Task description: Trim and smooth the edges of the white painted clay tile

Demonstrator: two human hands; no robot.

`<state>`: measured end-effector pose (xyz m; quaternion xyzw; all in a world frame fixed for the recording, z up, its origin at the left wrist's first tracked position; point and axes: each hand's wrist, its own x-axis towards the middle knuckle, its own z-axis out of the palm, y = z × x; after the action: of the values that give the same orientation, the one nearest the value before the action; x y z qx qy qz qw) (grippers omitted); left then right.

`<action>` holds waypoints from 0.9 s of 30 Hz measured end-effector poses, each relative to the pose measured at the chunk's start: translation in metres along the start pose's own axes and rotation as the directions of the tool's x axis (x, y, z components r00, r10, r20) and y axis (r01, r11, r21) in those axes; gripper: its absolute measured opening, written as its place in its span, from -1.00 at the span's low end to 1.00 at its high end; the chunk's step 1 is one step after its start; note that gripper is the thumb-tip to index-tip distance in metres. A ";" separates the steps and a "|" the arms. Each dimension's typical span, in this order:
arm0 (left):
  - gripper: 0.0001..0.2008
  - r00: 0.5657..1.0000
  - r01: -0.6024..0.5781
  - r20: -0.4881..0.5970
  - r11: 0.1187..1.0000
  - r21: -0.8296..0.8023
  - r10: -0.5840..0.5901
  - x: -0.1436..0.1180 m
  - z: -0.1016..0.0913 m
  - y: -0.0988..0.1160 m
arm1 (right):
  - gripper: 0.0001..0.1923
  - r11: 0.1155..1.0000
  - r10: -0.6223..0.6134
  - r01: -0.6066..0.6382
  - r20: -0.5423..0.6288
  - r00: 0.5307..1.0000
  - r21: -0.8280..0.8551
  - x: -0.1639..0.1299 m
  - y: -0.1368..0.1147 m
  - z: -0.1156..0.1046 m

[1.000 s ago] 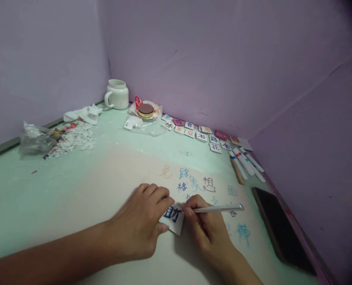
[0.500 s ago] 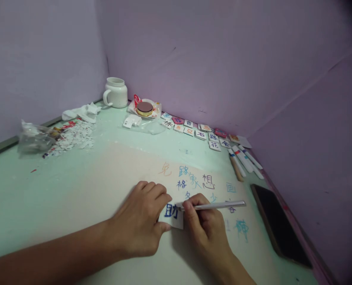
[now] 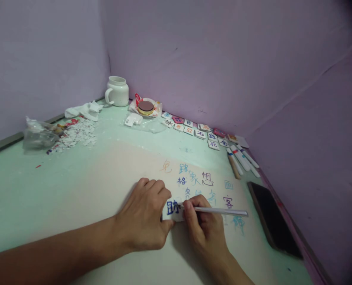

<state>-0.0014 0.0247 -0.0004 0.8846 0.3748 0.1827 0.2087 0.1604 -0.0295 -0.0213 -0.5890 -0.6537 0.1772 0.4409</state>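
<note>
My left hand [image 3: 146, 215] pinches the left side of a small white square card [image 3: 178, 217] between thumb and fingers. A bold dark-blue character is drawn on the card. From the right, my right hand [image 3: 207, 227] grips a slim silver pen-shaped tool [image 3: 226, 211] like a pencil. Its tip meets the card at the character's right part; whether it is a pen or a craft knife cannot be made out. Beneath both hands lies a pale sheet [image 3: 113, 170] with several handwritten characters in orange, blue and purple. The card's left edge is hidden by my fingers.
A black phone [image 3: 273, 217] lies at the right edge beside several markers [image 3: 243, 158]. Along the wall are several lettered cards [image 3: 199, 133], a round gold-rimmed tin [image 3: 145, 107] on plastic wrapping and a white mug [image 3: 118, 92]. White scraps [image 3: 78, 134] and a plastic bag [image 3: 39, 133] sit left.
The card has shifted slightly up and to the right and turned a little with my left hand. The tool's rear end has dipped. The whole view has moved a little.
</note>
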 end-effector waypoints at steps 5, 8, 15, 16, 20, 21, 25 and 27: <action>-0.77 1.000 0.014 -0.015 1.000 0.021 -0.014 0.000 0.003 0.001 | -0.74 1.000 0.013 -0.013 -0.027 1.000 0.000 -0.001 -0.001 0.003; -0.77 0.999 0.019 -0.032 0.999 0.029 -0.018 0.001 0.004 0.000 | -0.75 1.000 0.000 0.000 -0.043 0.999 -0.001 -0.002 -0.001 0.004; -0.78 0.998 0.025 -0.063 0.999 0.046 -0.022 -0.001 0.005 0.000 | -0.75 1.000 0.000 0.000 -0.045 0.999 0.011 -0.006 0.000 0.005; -0.78 0.998 0.025 -0.066 0.999 0.048 -0.022 -0.001 0.005 0.000 | -0.75 1.000 -0.001 0.001 -0.046 0.999 0.013 -0.007 0.000 0.005; -0.79 0.998 0.017 -0.069 0.998 0.053 -0.014 -0.002 0.007 0.000 | -0.76 0.999 0.008 -0.006 -0.031 0.999 0.037 -0.008 0.000 0.004; -0.78 0.998 0.017 -0.068 0.998 0.053 -0.013 -0.002 0.007 0.000 | -0.77 0.999 0.011 -0.010 -0.024 1.000 0.047 -0.008 0.000 0.004; -0.78 0.998 0.015 -0.069 0.998 0.055 -0.012 -0.002 0.008 0.000 | -0.75 0.995 0.029 -0.024 -0.047 0.998 0.102 -0.010 -0.004 0.003; -0.77 0.998 0.012 -0.060 0.998 0.055 -0.009 -0.002 0.008 -0.001 | -0.77 0.988 0.052 -0.037 -0.103 0.993 0.149 -0.011 -0.005 0.002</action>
<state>0.0007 0.0220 -0.0076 0.8823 0.3903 0.1975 0.1741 0.1545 -0.0400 -0.0224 -0.5779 -0.6011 0.2030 0.5133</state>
